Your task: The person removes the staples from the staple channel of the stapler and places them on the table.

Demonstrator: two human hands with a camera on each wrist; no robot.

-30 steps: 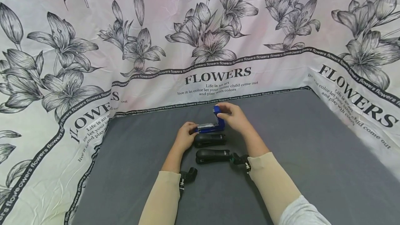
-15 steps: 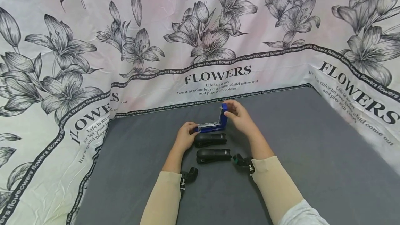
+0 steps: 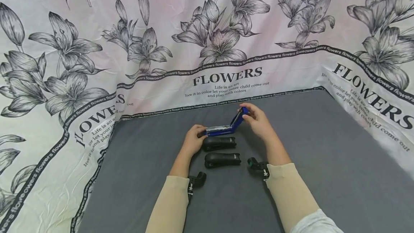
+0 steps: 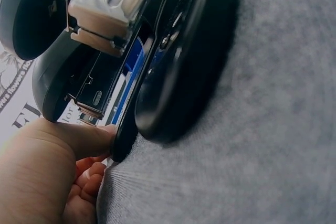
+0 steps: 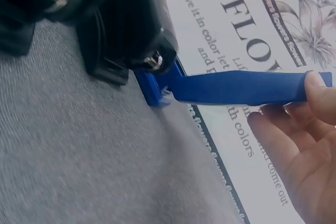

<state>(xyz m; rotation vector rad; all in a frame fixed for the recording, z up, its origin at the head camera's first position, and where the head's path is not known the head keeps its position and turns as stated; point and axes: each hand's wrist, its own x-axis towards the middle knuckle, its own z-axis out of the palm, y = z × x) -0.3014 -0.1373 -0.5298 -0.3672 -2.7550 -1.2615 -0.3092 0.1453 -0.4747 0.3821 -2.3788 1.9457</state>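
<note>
A blue stapler lies at the back of the grey surface, its top arm swung up and back to the right, with the metal staple channel exposed. My left hand pinches the left end of its base; in the left wrist view, black staplers partly hide that end. At the raised end of the blue top arm, my right hand holds on with thumb and fingers. Two black staplers, a farther one and a nearer one, lie side by side in front of the blue one.
The grey cloth surface spreads around the staplers. A white curtain with printed flowers rises behind it and along both sides. Black wrist mounts sit on both forearms, beside the black staplers.
My right hand has moved right, tilting the blue stapler's top arm from upright to a wide slant away from the base. My left hand keeps its pinch. The black staplers stay put.
</note>
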